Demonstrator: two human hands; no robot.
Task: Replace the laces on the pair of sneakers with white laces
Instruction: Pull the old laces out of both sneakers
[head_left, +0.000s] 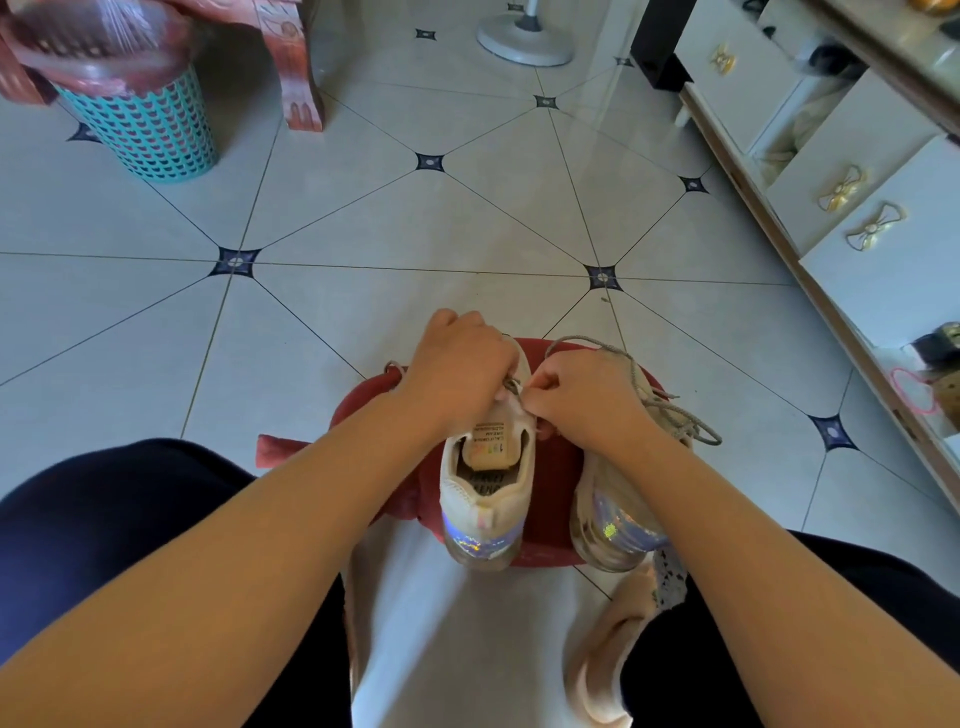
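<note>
Two pale sneakers with shiny iridescent heels stand on a red stool between my knees. The left sneaker points away from me with its tongue pulled up. My left hand curls over its front and grips the upper at the eyelets. My right hand pinches the grey lace close to the tongue; the lace arcs over that hand. The right sneaker sits beside it under my right wrist, with loose grey lace bunched on top. No white laces are in view.
A teal mesh bin with a pink liner stands far left beside a red wooden leg. A fan base is at the far middle. White drawers run along the right. My feet in pink slippers rest on the tiled floor.
</note>
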